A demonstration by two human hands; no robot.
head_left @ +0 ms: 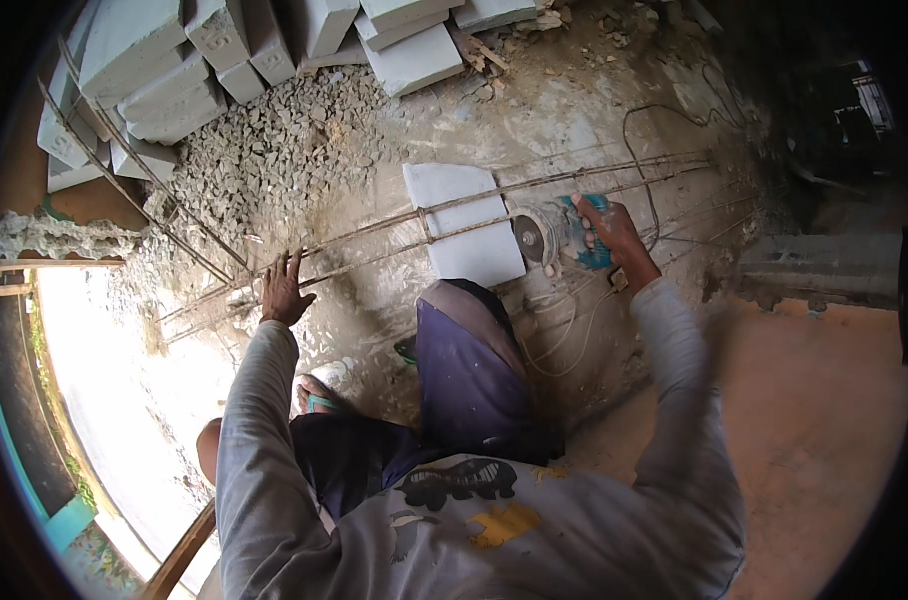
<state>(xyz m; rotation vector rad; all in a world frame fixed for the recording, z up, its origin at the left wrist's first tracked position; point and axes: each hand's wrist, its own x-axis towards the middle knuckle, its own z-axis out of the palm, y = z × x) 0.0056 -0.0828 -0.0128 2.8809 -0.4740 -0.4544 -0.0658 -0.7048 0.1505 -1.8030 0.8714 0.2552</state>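
Observation:
My right hand grips a teal angle grinder, its disc held against the long steel rebar cage. The cage lies across a white concrete block on the dusty floor. My left hand presses flat, fingers spread, on the left part of the rebar rods. I squat over them, my knee in dark blue cloth just below the block. The grinder's cable loops away behind my right hand.
Several white blocks are stacked at the top left and top middle, beside a heap of gravel. Another rebar length leans along the stack. A bright opening with a wooden frame lies at the left, dark steps at the right.

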